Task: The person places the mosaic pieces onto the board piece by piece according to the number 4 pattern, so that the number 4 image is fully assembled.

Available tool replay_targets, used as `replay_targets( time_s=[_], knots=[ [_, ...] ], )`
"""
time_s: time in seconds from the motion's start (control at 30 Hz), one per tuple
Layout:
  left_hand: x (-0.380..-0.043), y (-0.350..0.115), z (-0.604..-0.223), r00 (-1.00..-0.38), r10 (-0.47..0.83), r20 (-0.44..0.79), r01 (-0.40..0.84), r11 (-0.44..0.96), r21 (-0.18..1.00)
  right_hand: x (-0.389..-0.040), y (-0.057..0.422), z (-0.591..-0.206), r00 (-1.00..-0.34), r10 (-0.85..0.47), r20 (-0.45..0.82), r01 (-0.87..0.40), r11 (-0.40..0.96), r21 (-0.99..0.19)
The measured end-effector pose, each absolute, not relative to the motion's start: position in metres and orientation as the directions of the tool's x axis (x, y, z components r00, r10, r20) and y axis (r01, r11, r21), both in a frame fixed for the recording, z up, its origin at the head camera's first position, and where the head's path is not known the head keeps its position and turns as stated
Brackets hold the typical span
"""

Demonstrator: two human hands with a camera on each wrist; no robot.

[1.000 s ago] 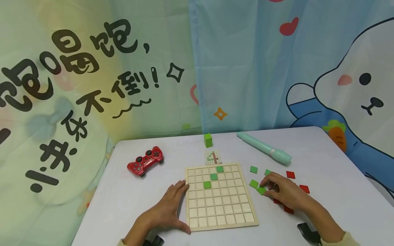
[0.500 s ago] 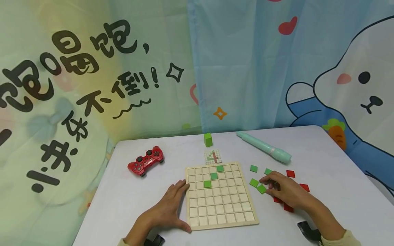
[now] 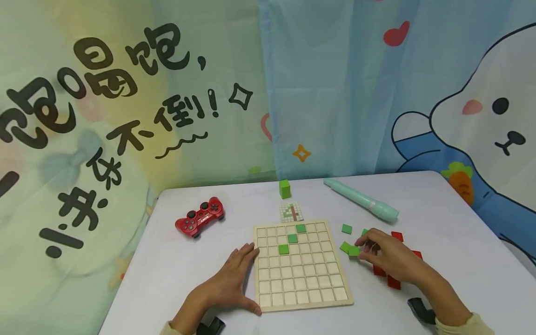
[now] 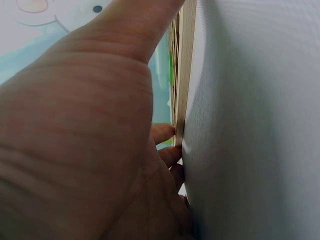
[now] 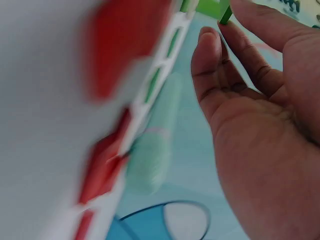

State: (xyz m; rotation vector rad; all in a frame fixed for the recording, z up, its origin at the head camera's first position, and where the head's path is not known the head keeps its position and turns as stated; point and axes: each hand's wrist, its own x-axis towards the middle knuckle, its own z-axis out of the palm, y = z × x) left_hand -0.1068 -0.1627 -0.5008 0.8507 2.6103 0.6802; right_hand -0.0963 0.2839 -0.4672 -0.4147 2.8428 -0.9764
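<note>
My left hand (image 3: 232,281) rests spread along the left side of a wooden grid board (image 3: 303,272), its fingertips at the left edge and the thumb at the near left corner. In the left wrist view the board's edge (image 4: 187,70) stands against those fingertips. Three green squares (image 3: 284,249) lie in cells running diagonally on the board. Right of the board, my right hand (image 3: 389,256) pinches a green square tile (image 5: 225,12) between thumb and finger. Another green tile (image 3: 345,247) lies beside it. Red tiles (image 3: 394,282) lie partly hidden under the right hand.
Behind the board lies a small pattern card (image 3: 291,212), with a green cube (image 3: 284,189) beyond it. A red game controller (image 3: 200,217) is at the back left. A light green tube-shaped object (image 3: 362,201) lies at the back right. Another green tile (image 3: 346,229) lies right of the board.
The right hand has taken hold of the nearest green tile, which has turned and shifted slightly away from the near edge. The left hand stays at the board's edge.
</note>
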Motion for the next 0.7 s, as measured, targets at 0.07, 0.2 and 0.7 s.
replay_targets(
  time_s=[0.07,0.2,0.7],
  knots=[
    [-0.107,-0.162,-0.500,-0.775,0.615,-0.144,0.467,0.711,0.525,-0.098,0.274,-0.458,-0.948,-0.318,-0.005,-0.250,0.756,-0.605],
    [-0.108,-0.162,-0.500,-0.771,0.620,-0.143,0.470,0.707,0.528,-0.104,0.247,-0.437,-0.918,-0.396,-0.008,-0.322,0.757,-0.568],
    [-0.110,-0.164,-0.502,-0.775,0.615,-0.150,0.463,0.712,0.528,-0.127,0.122,-0.447,-0.785,-0.620,-0.005,-0.532,0.678,-0.507]
  ],
)
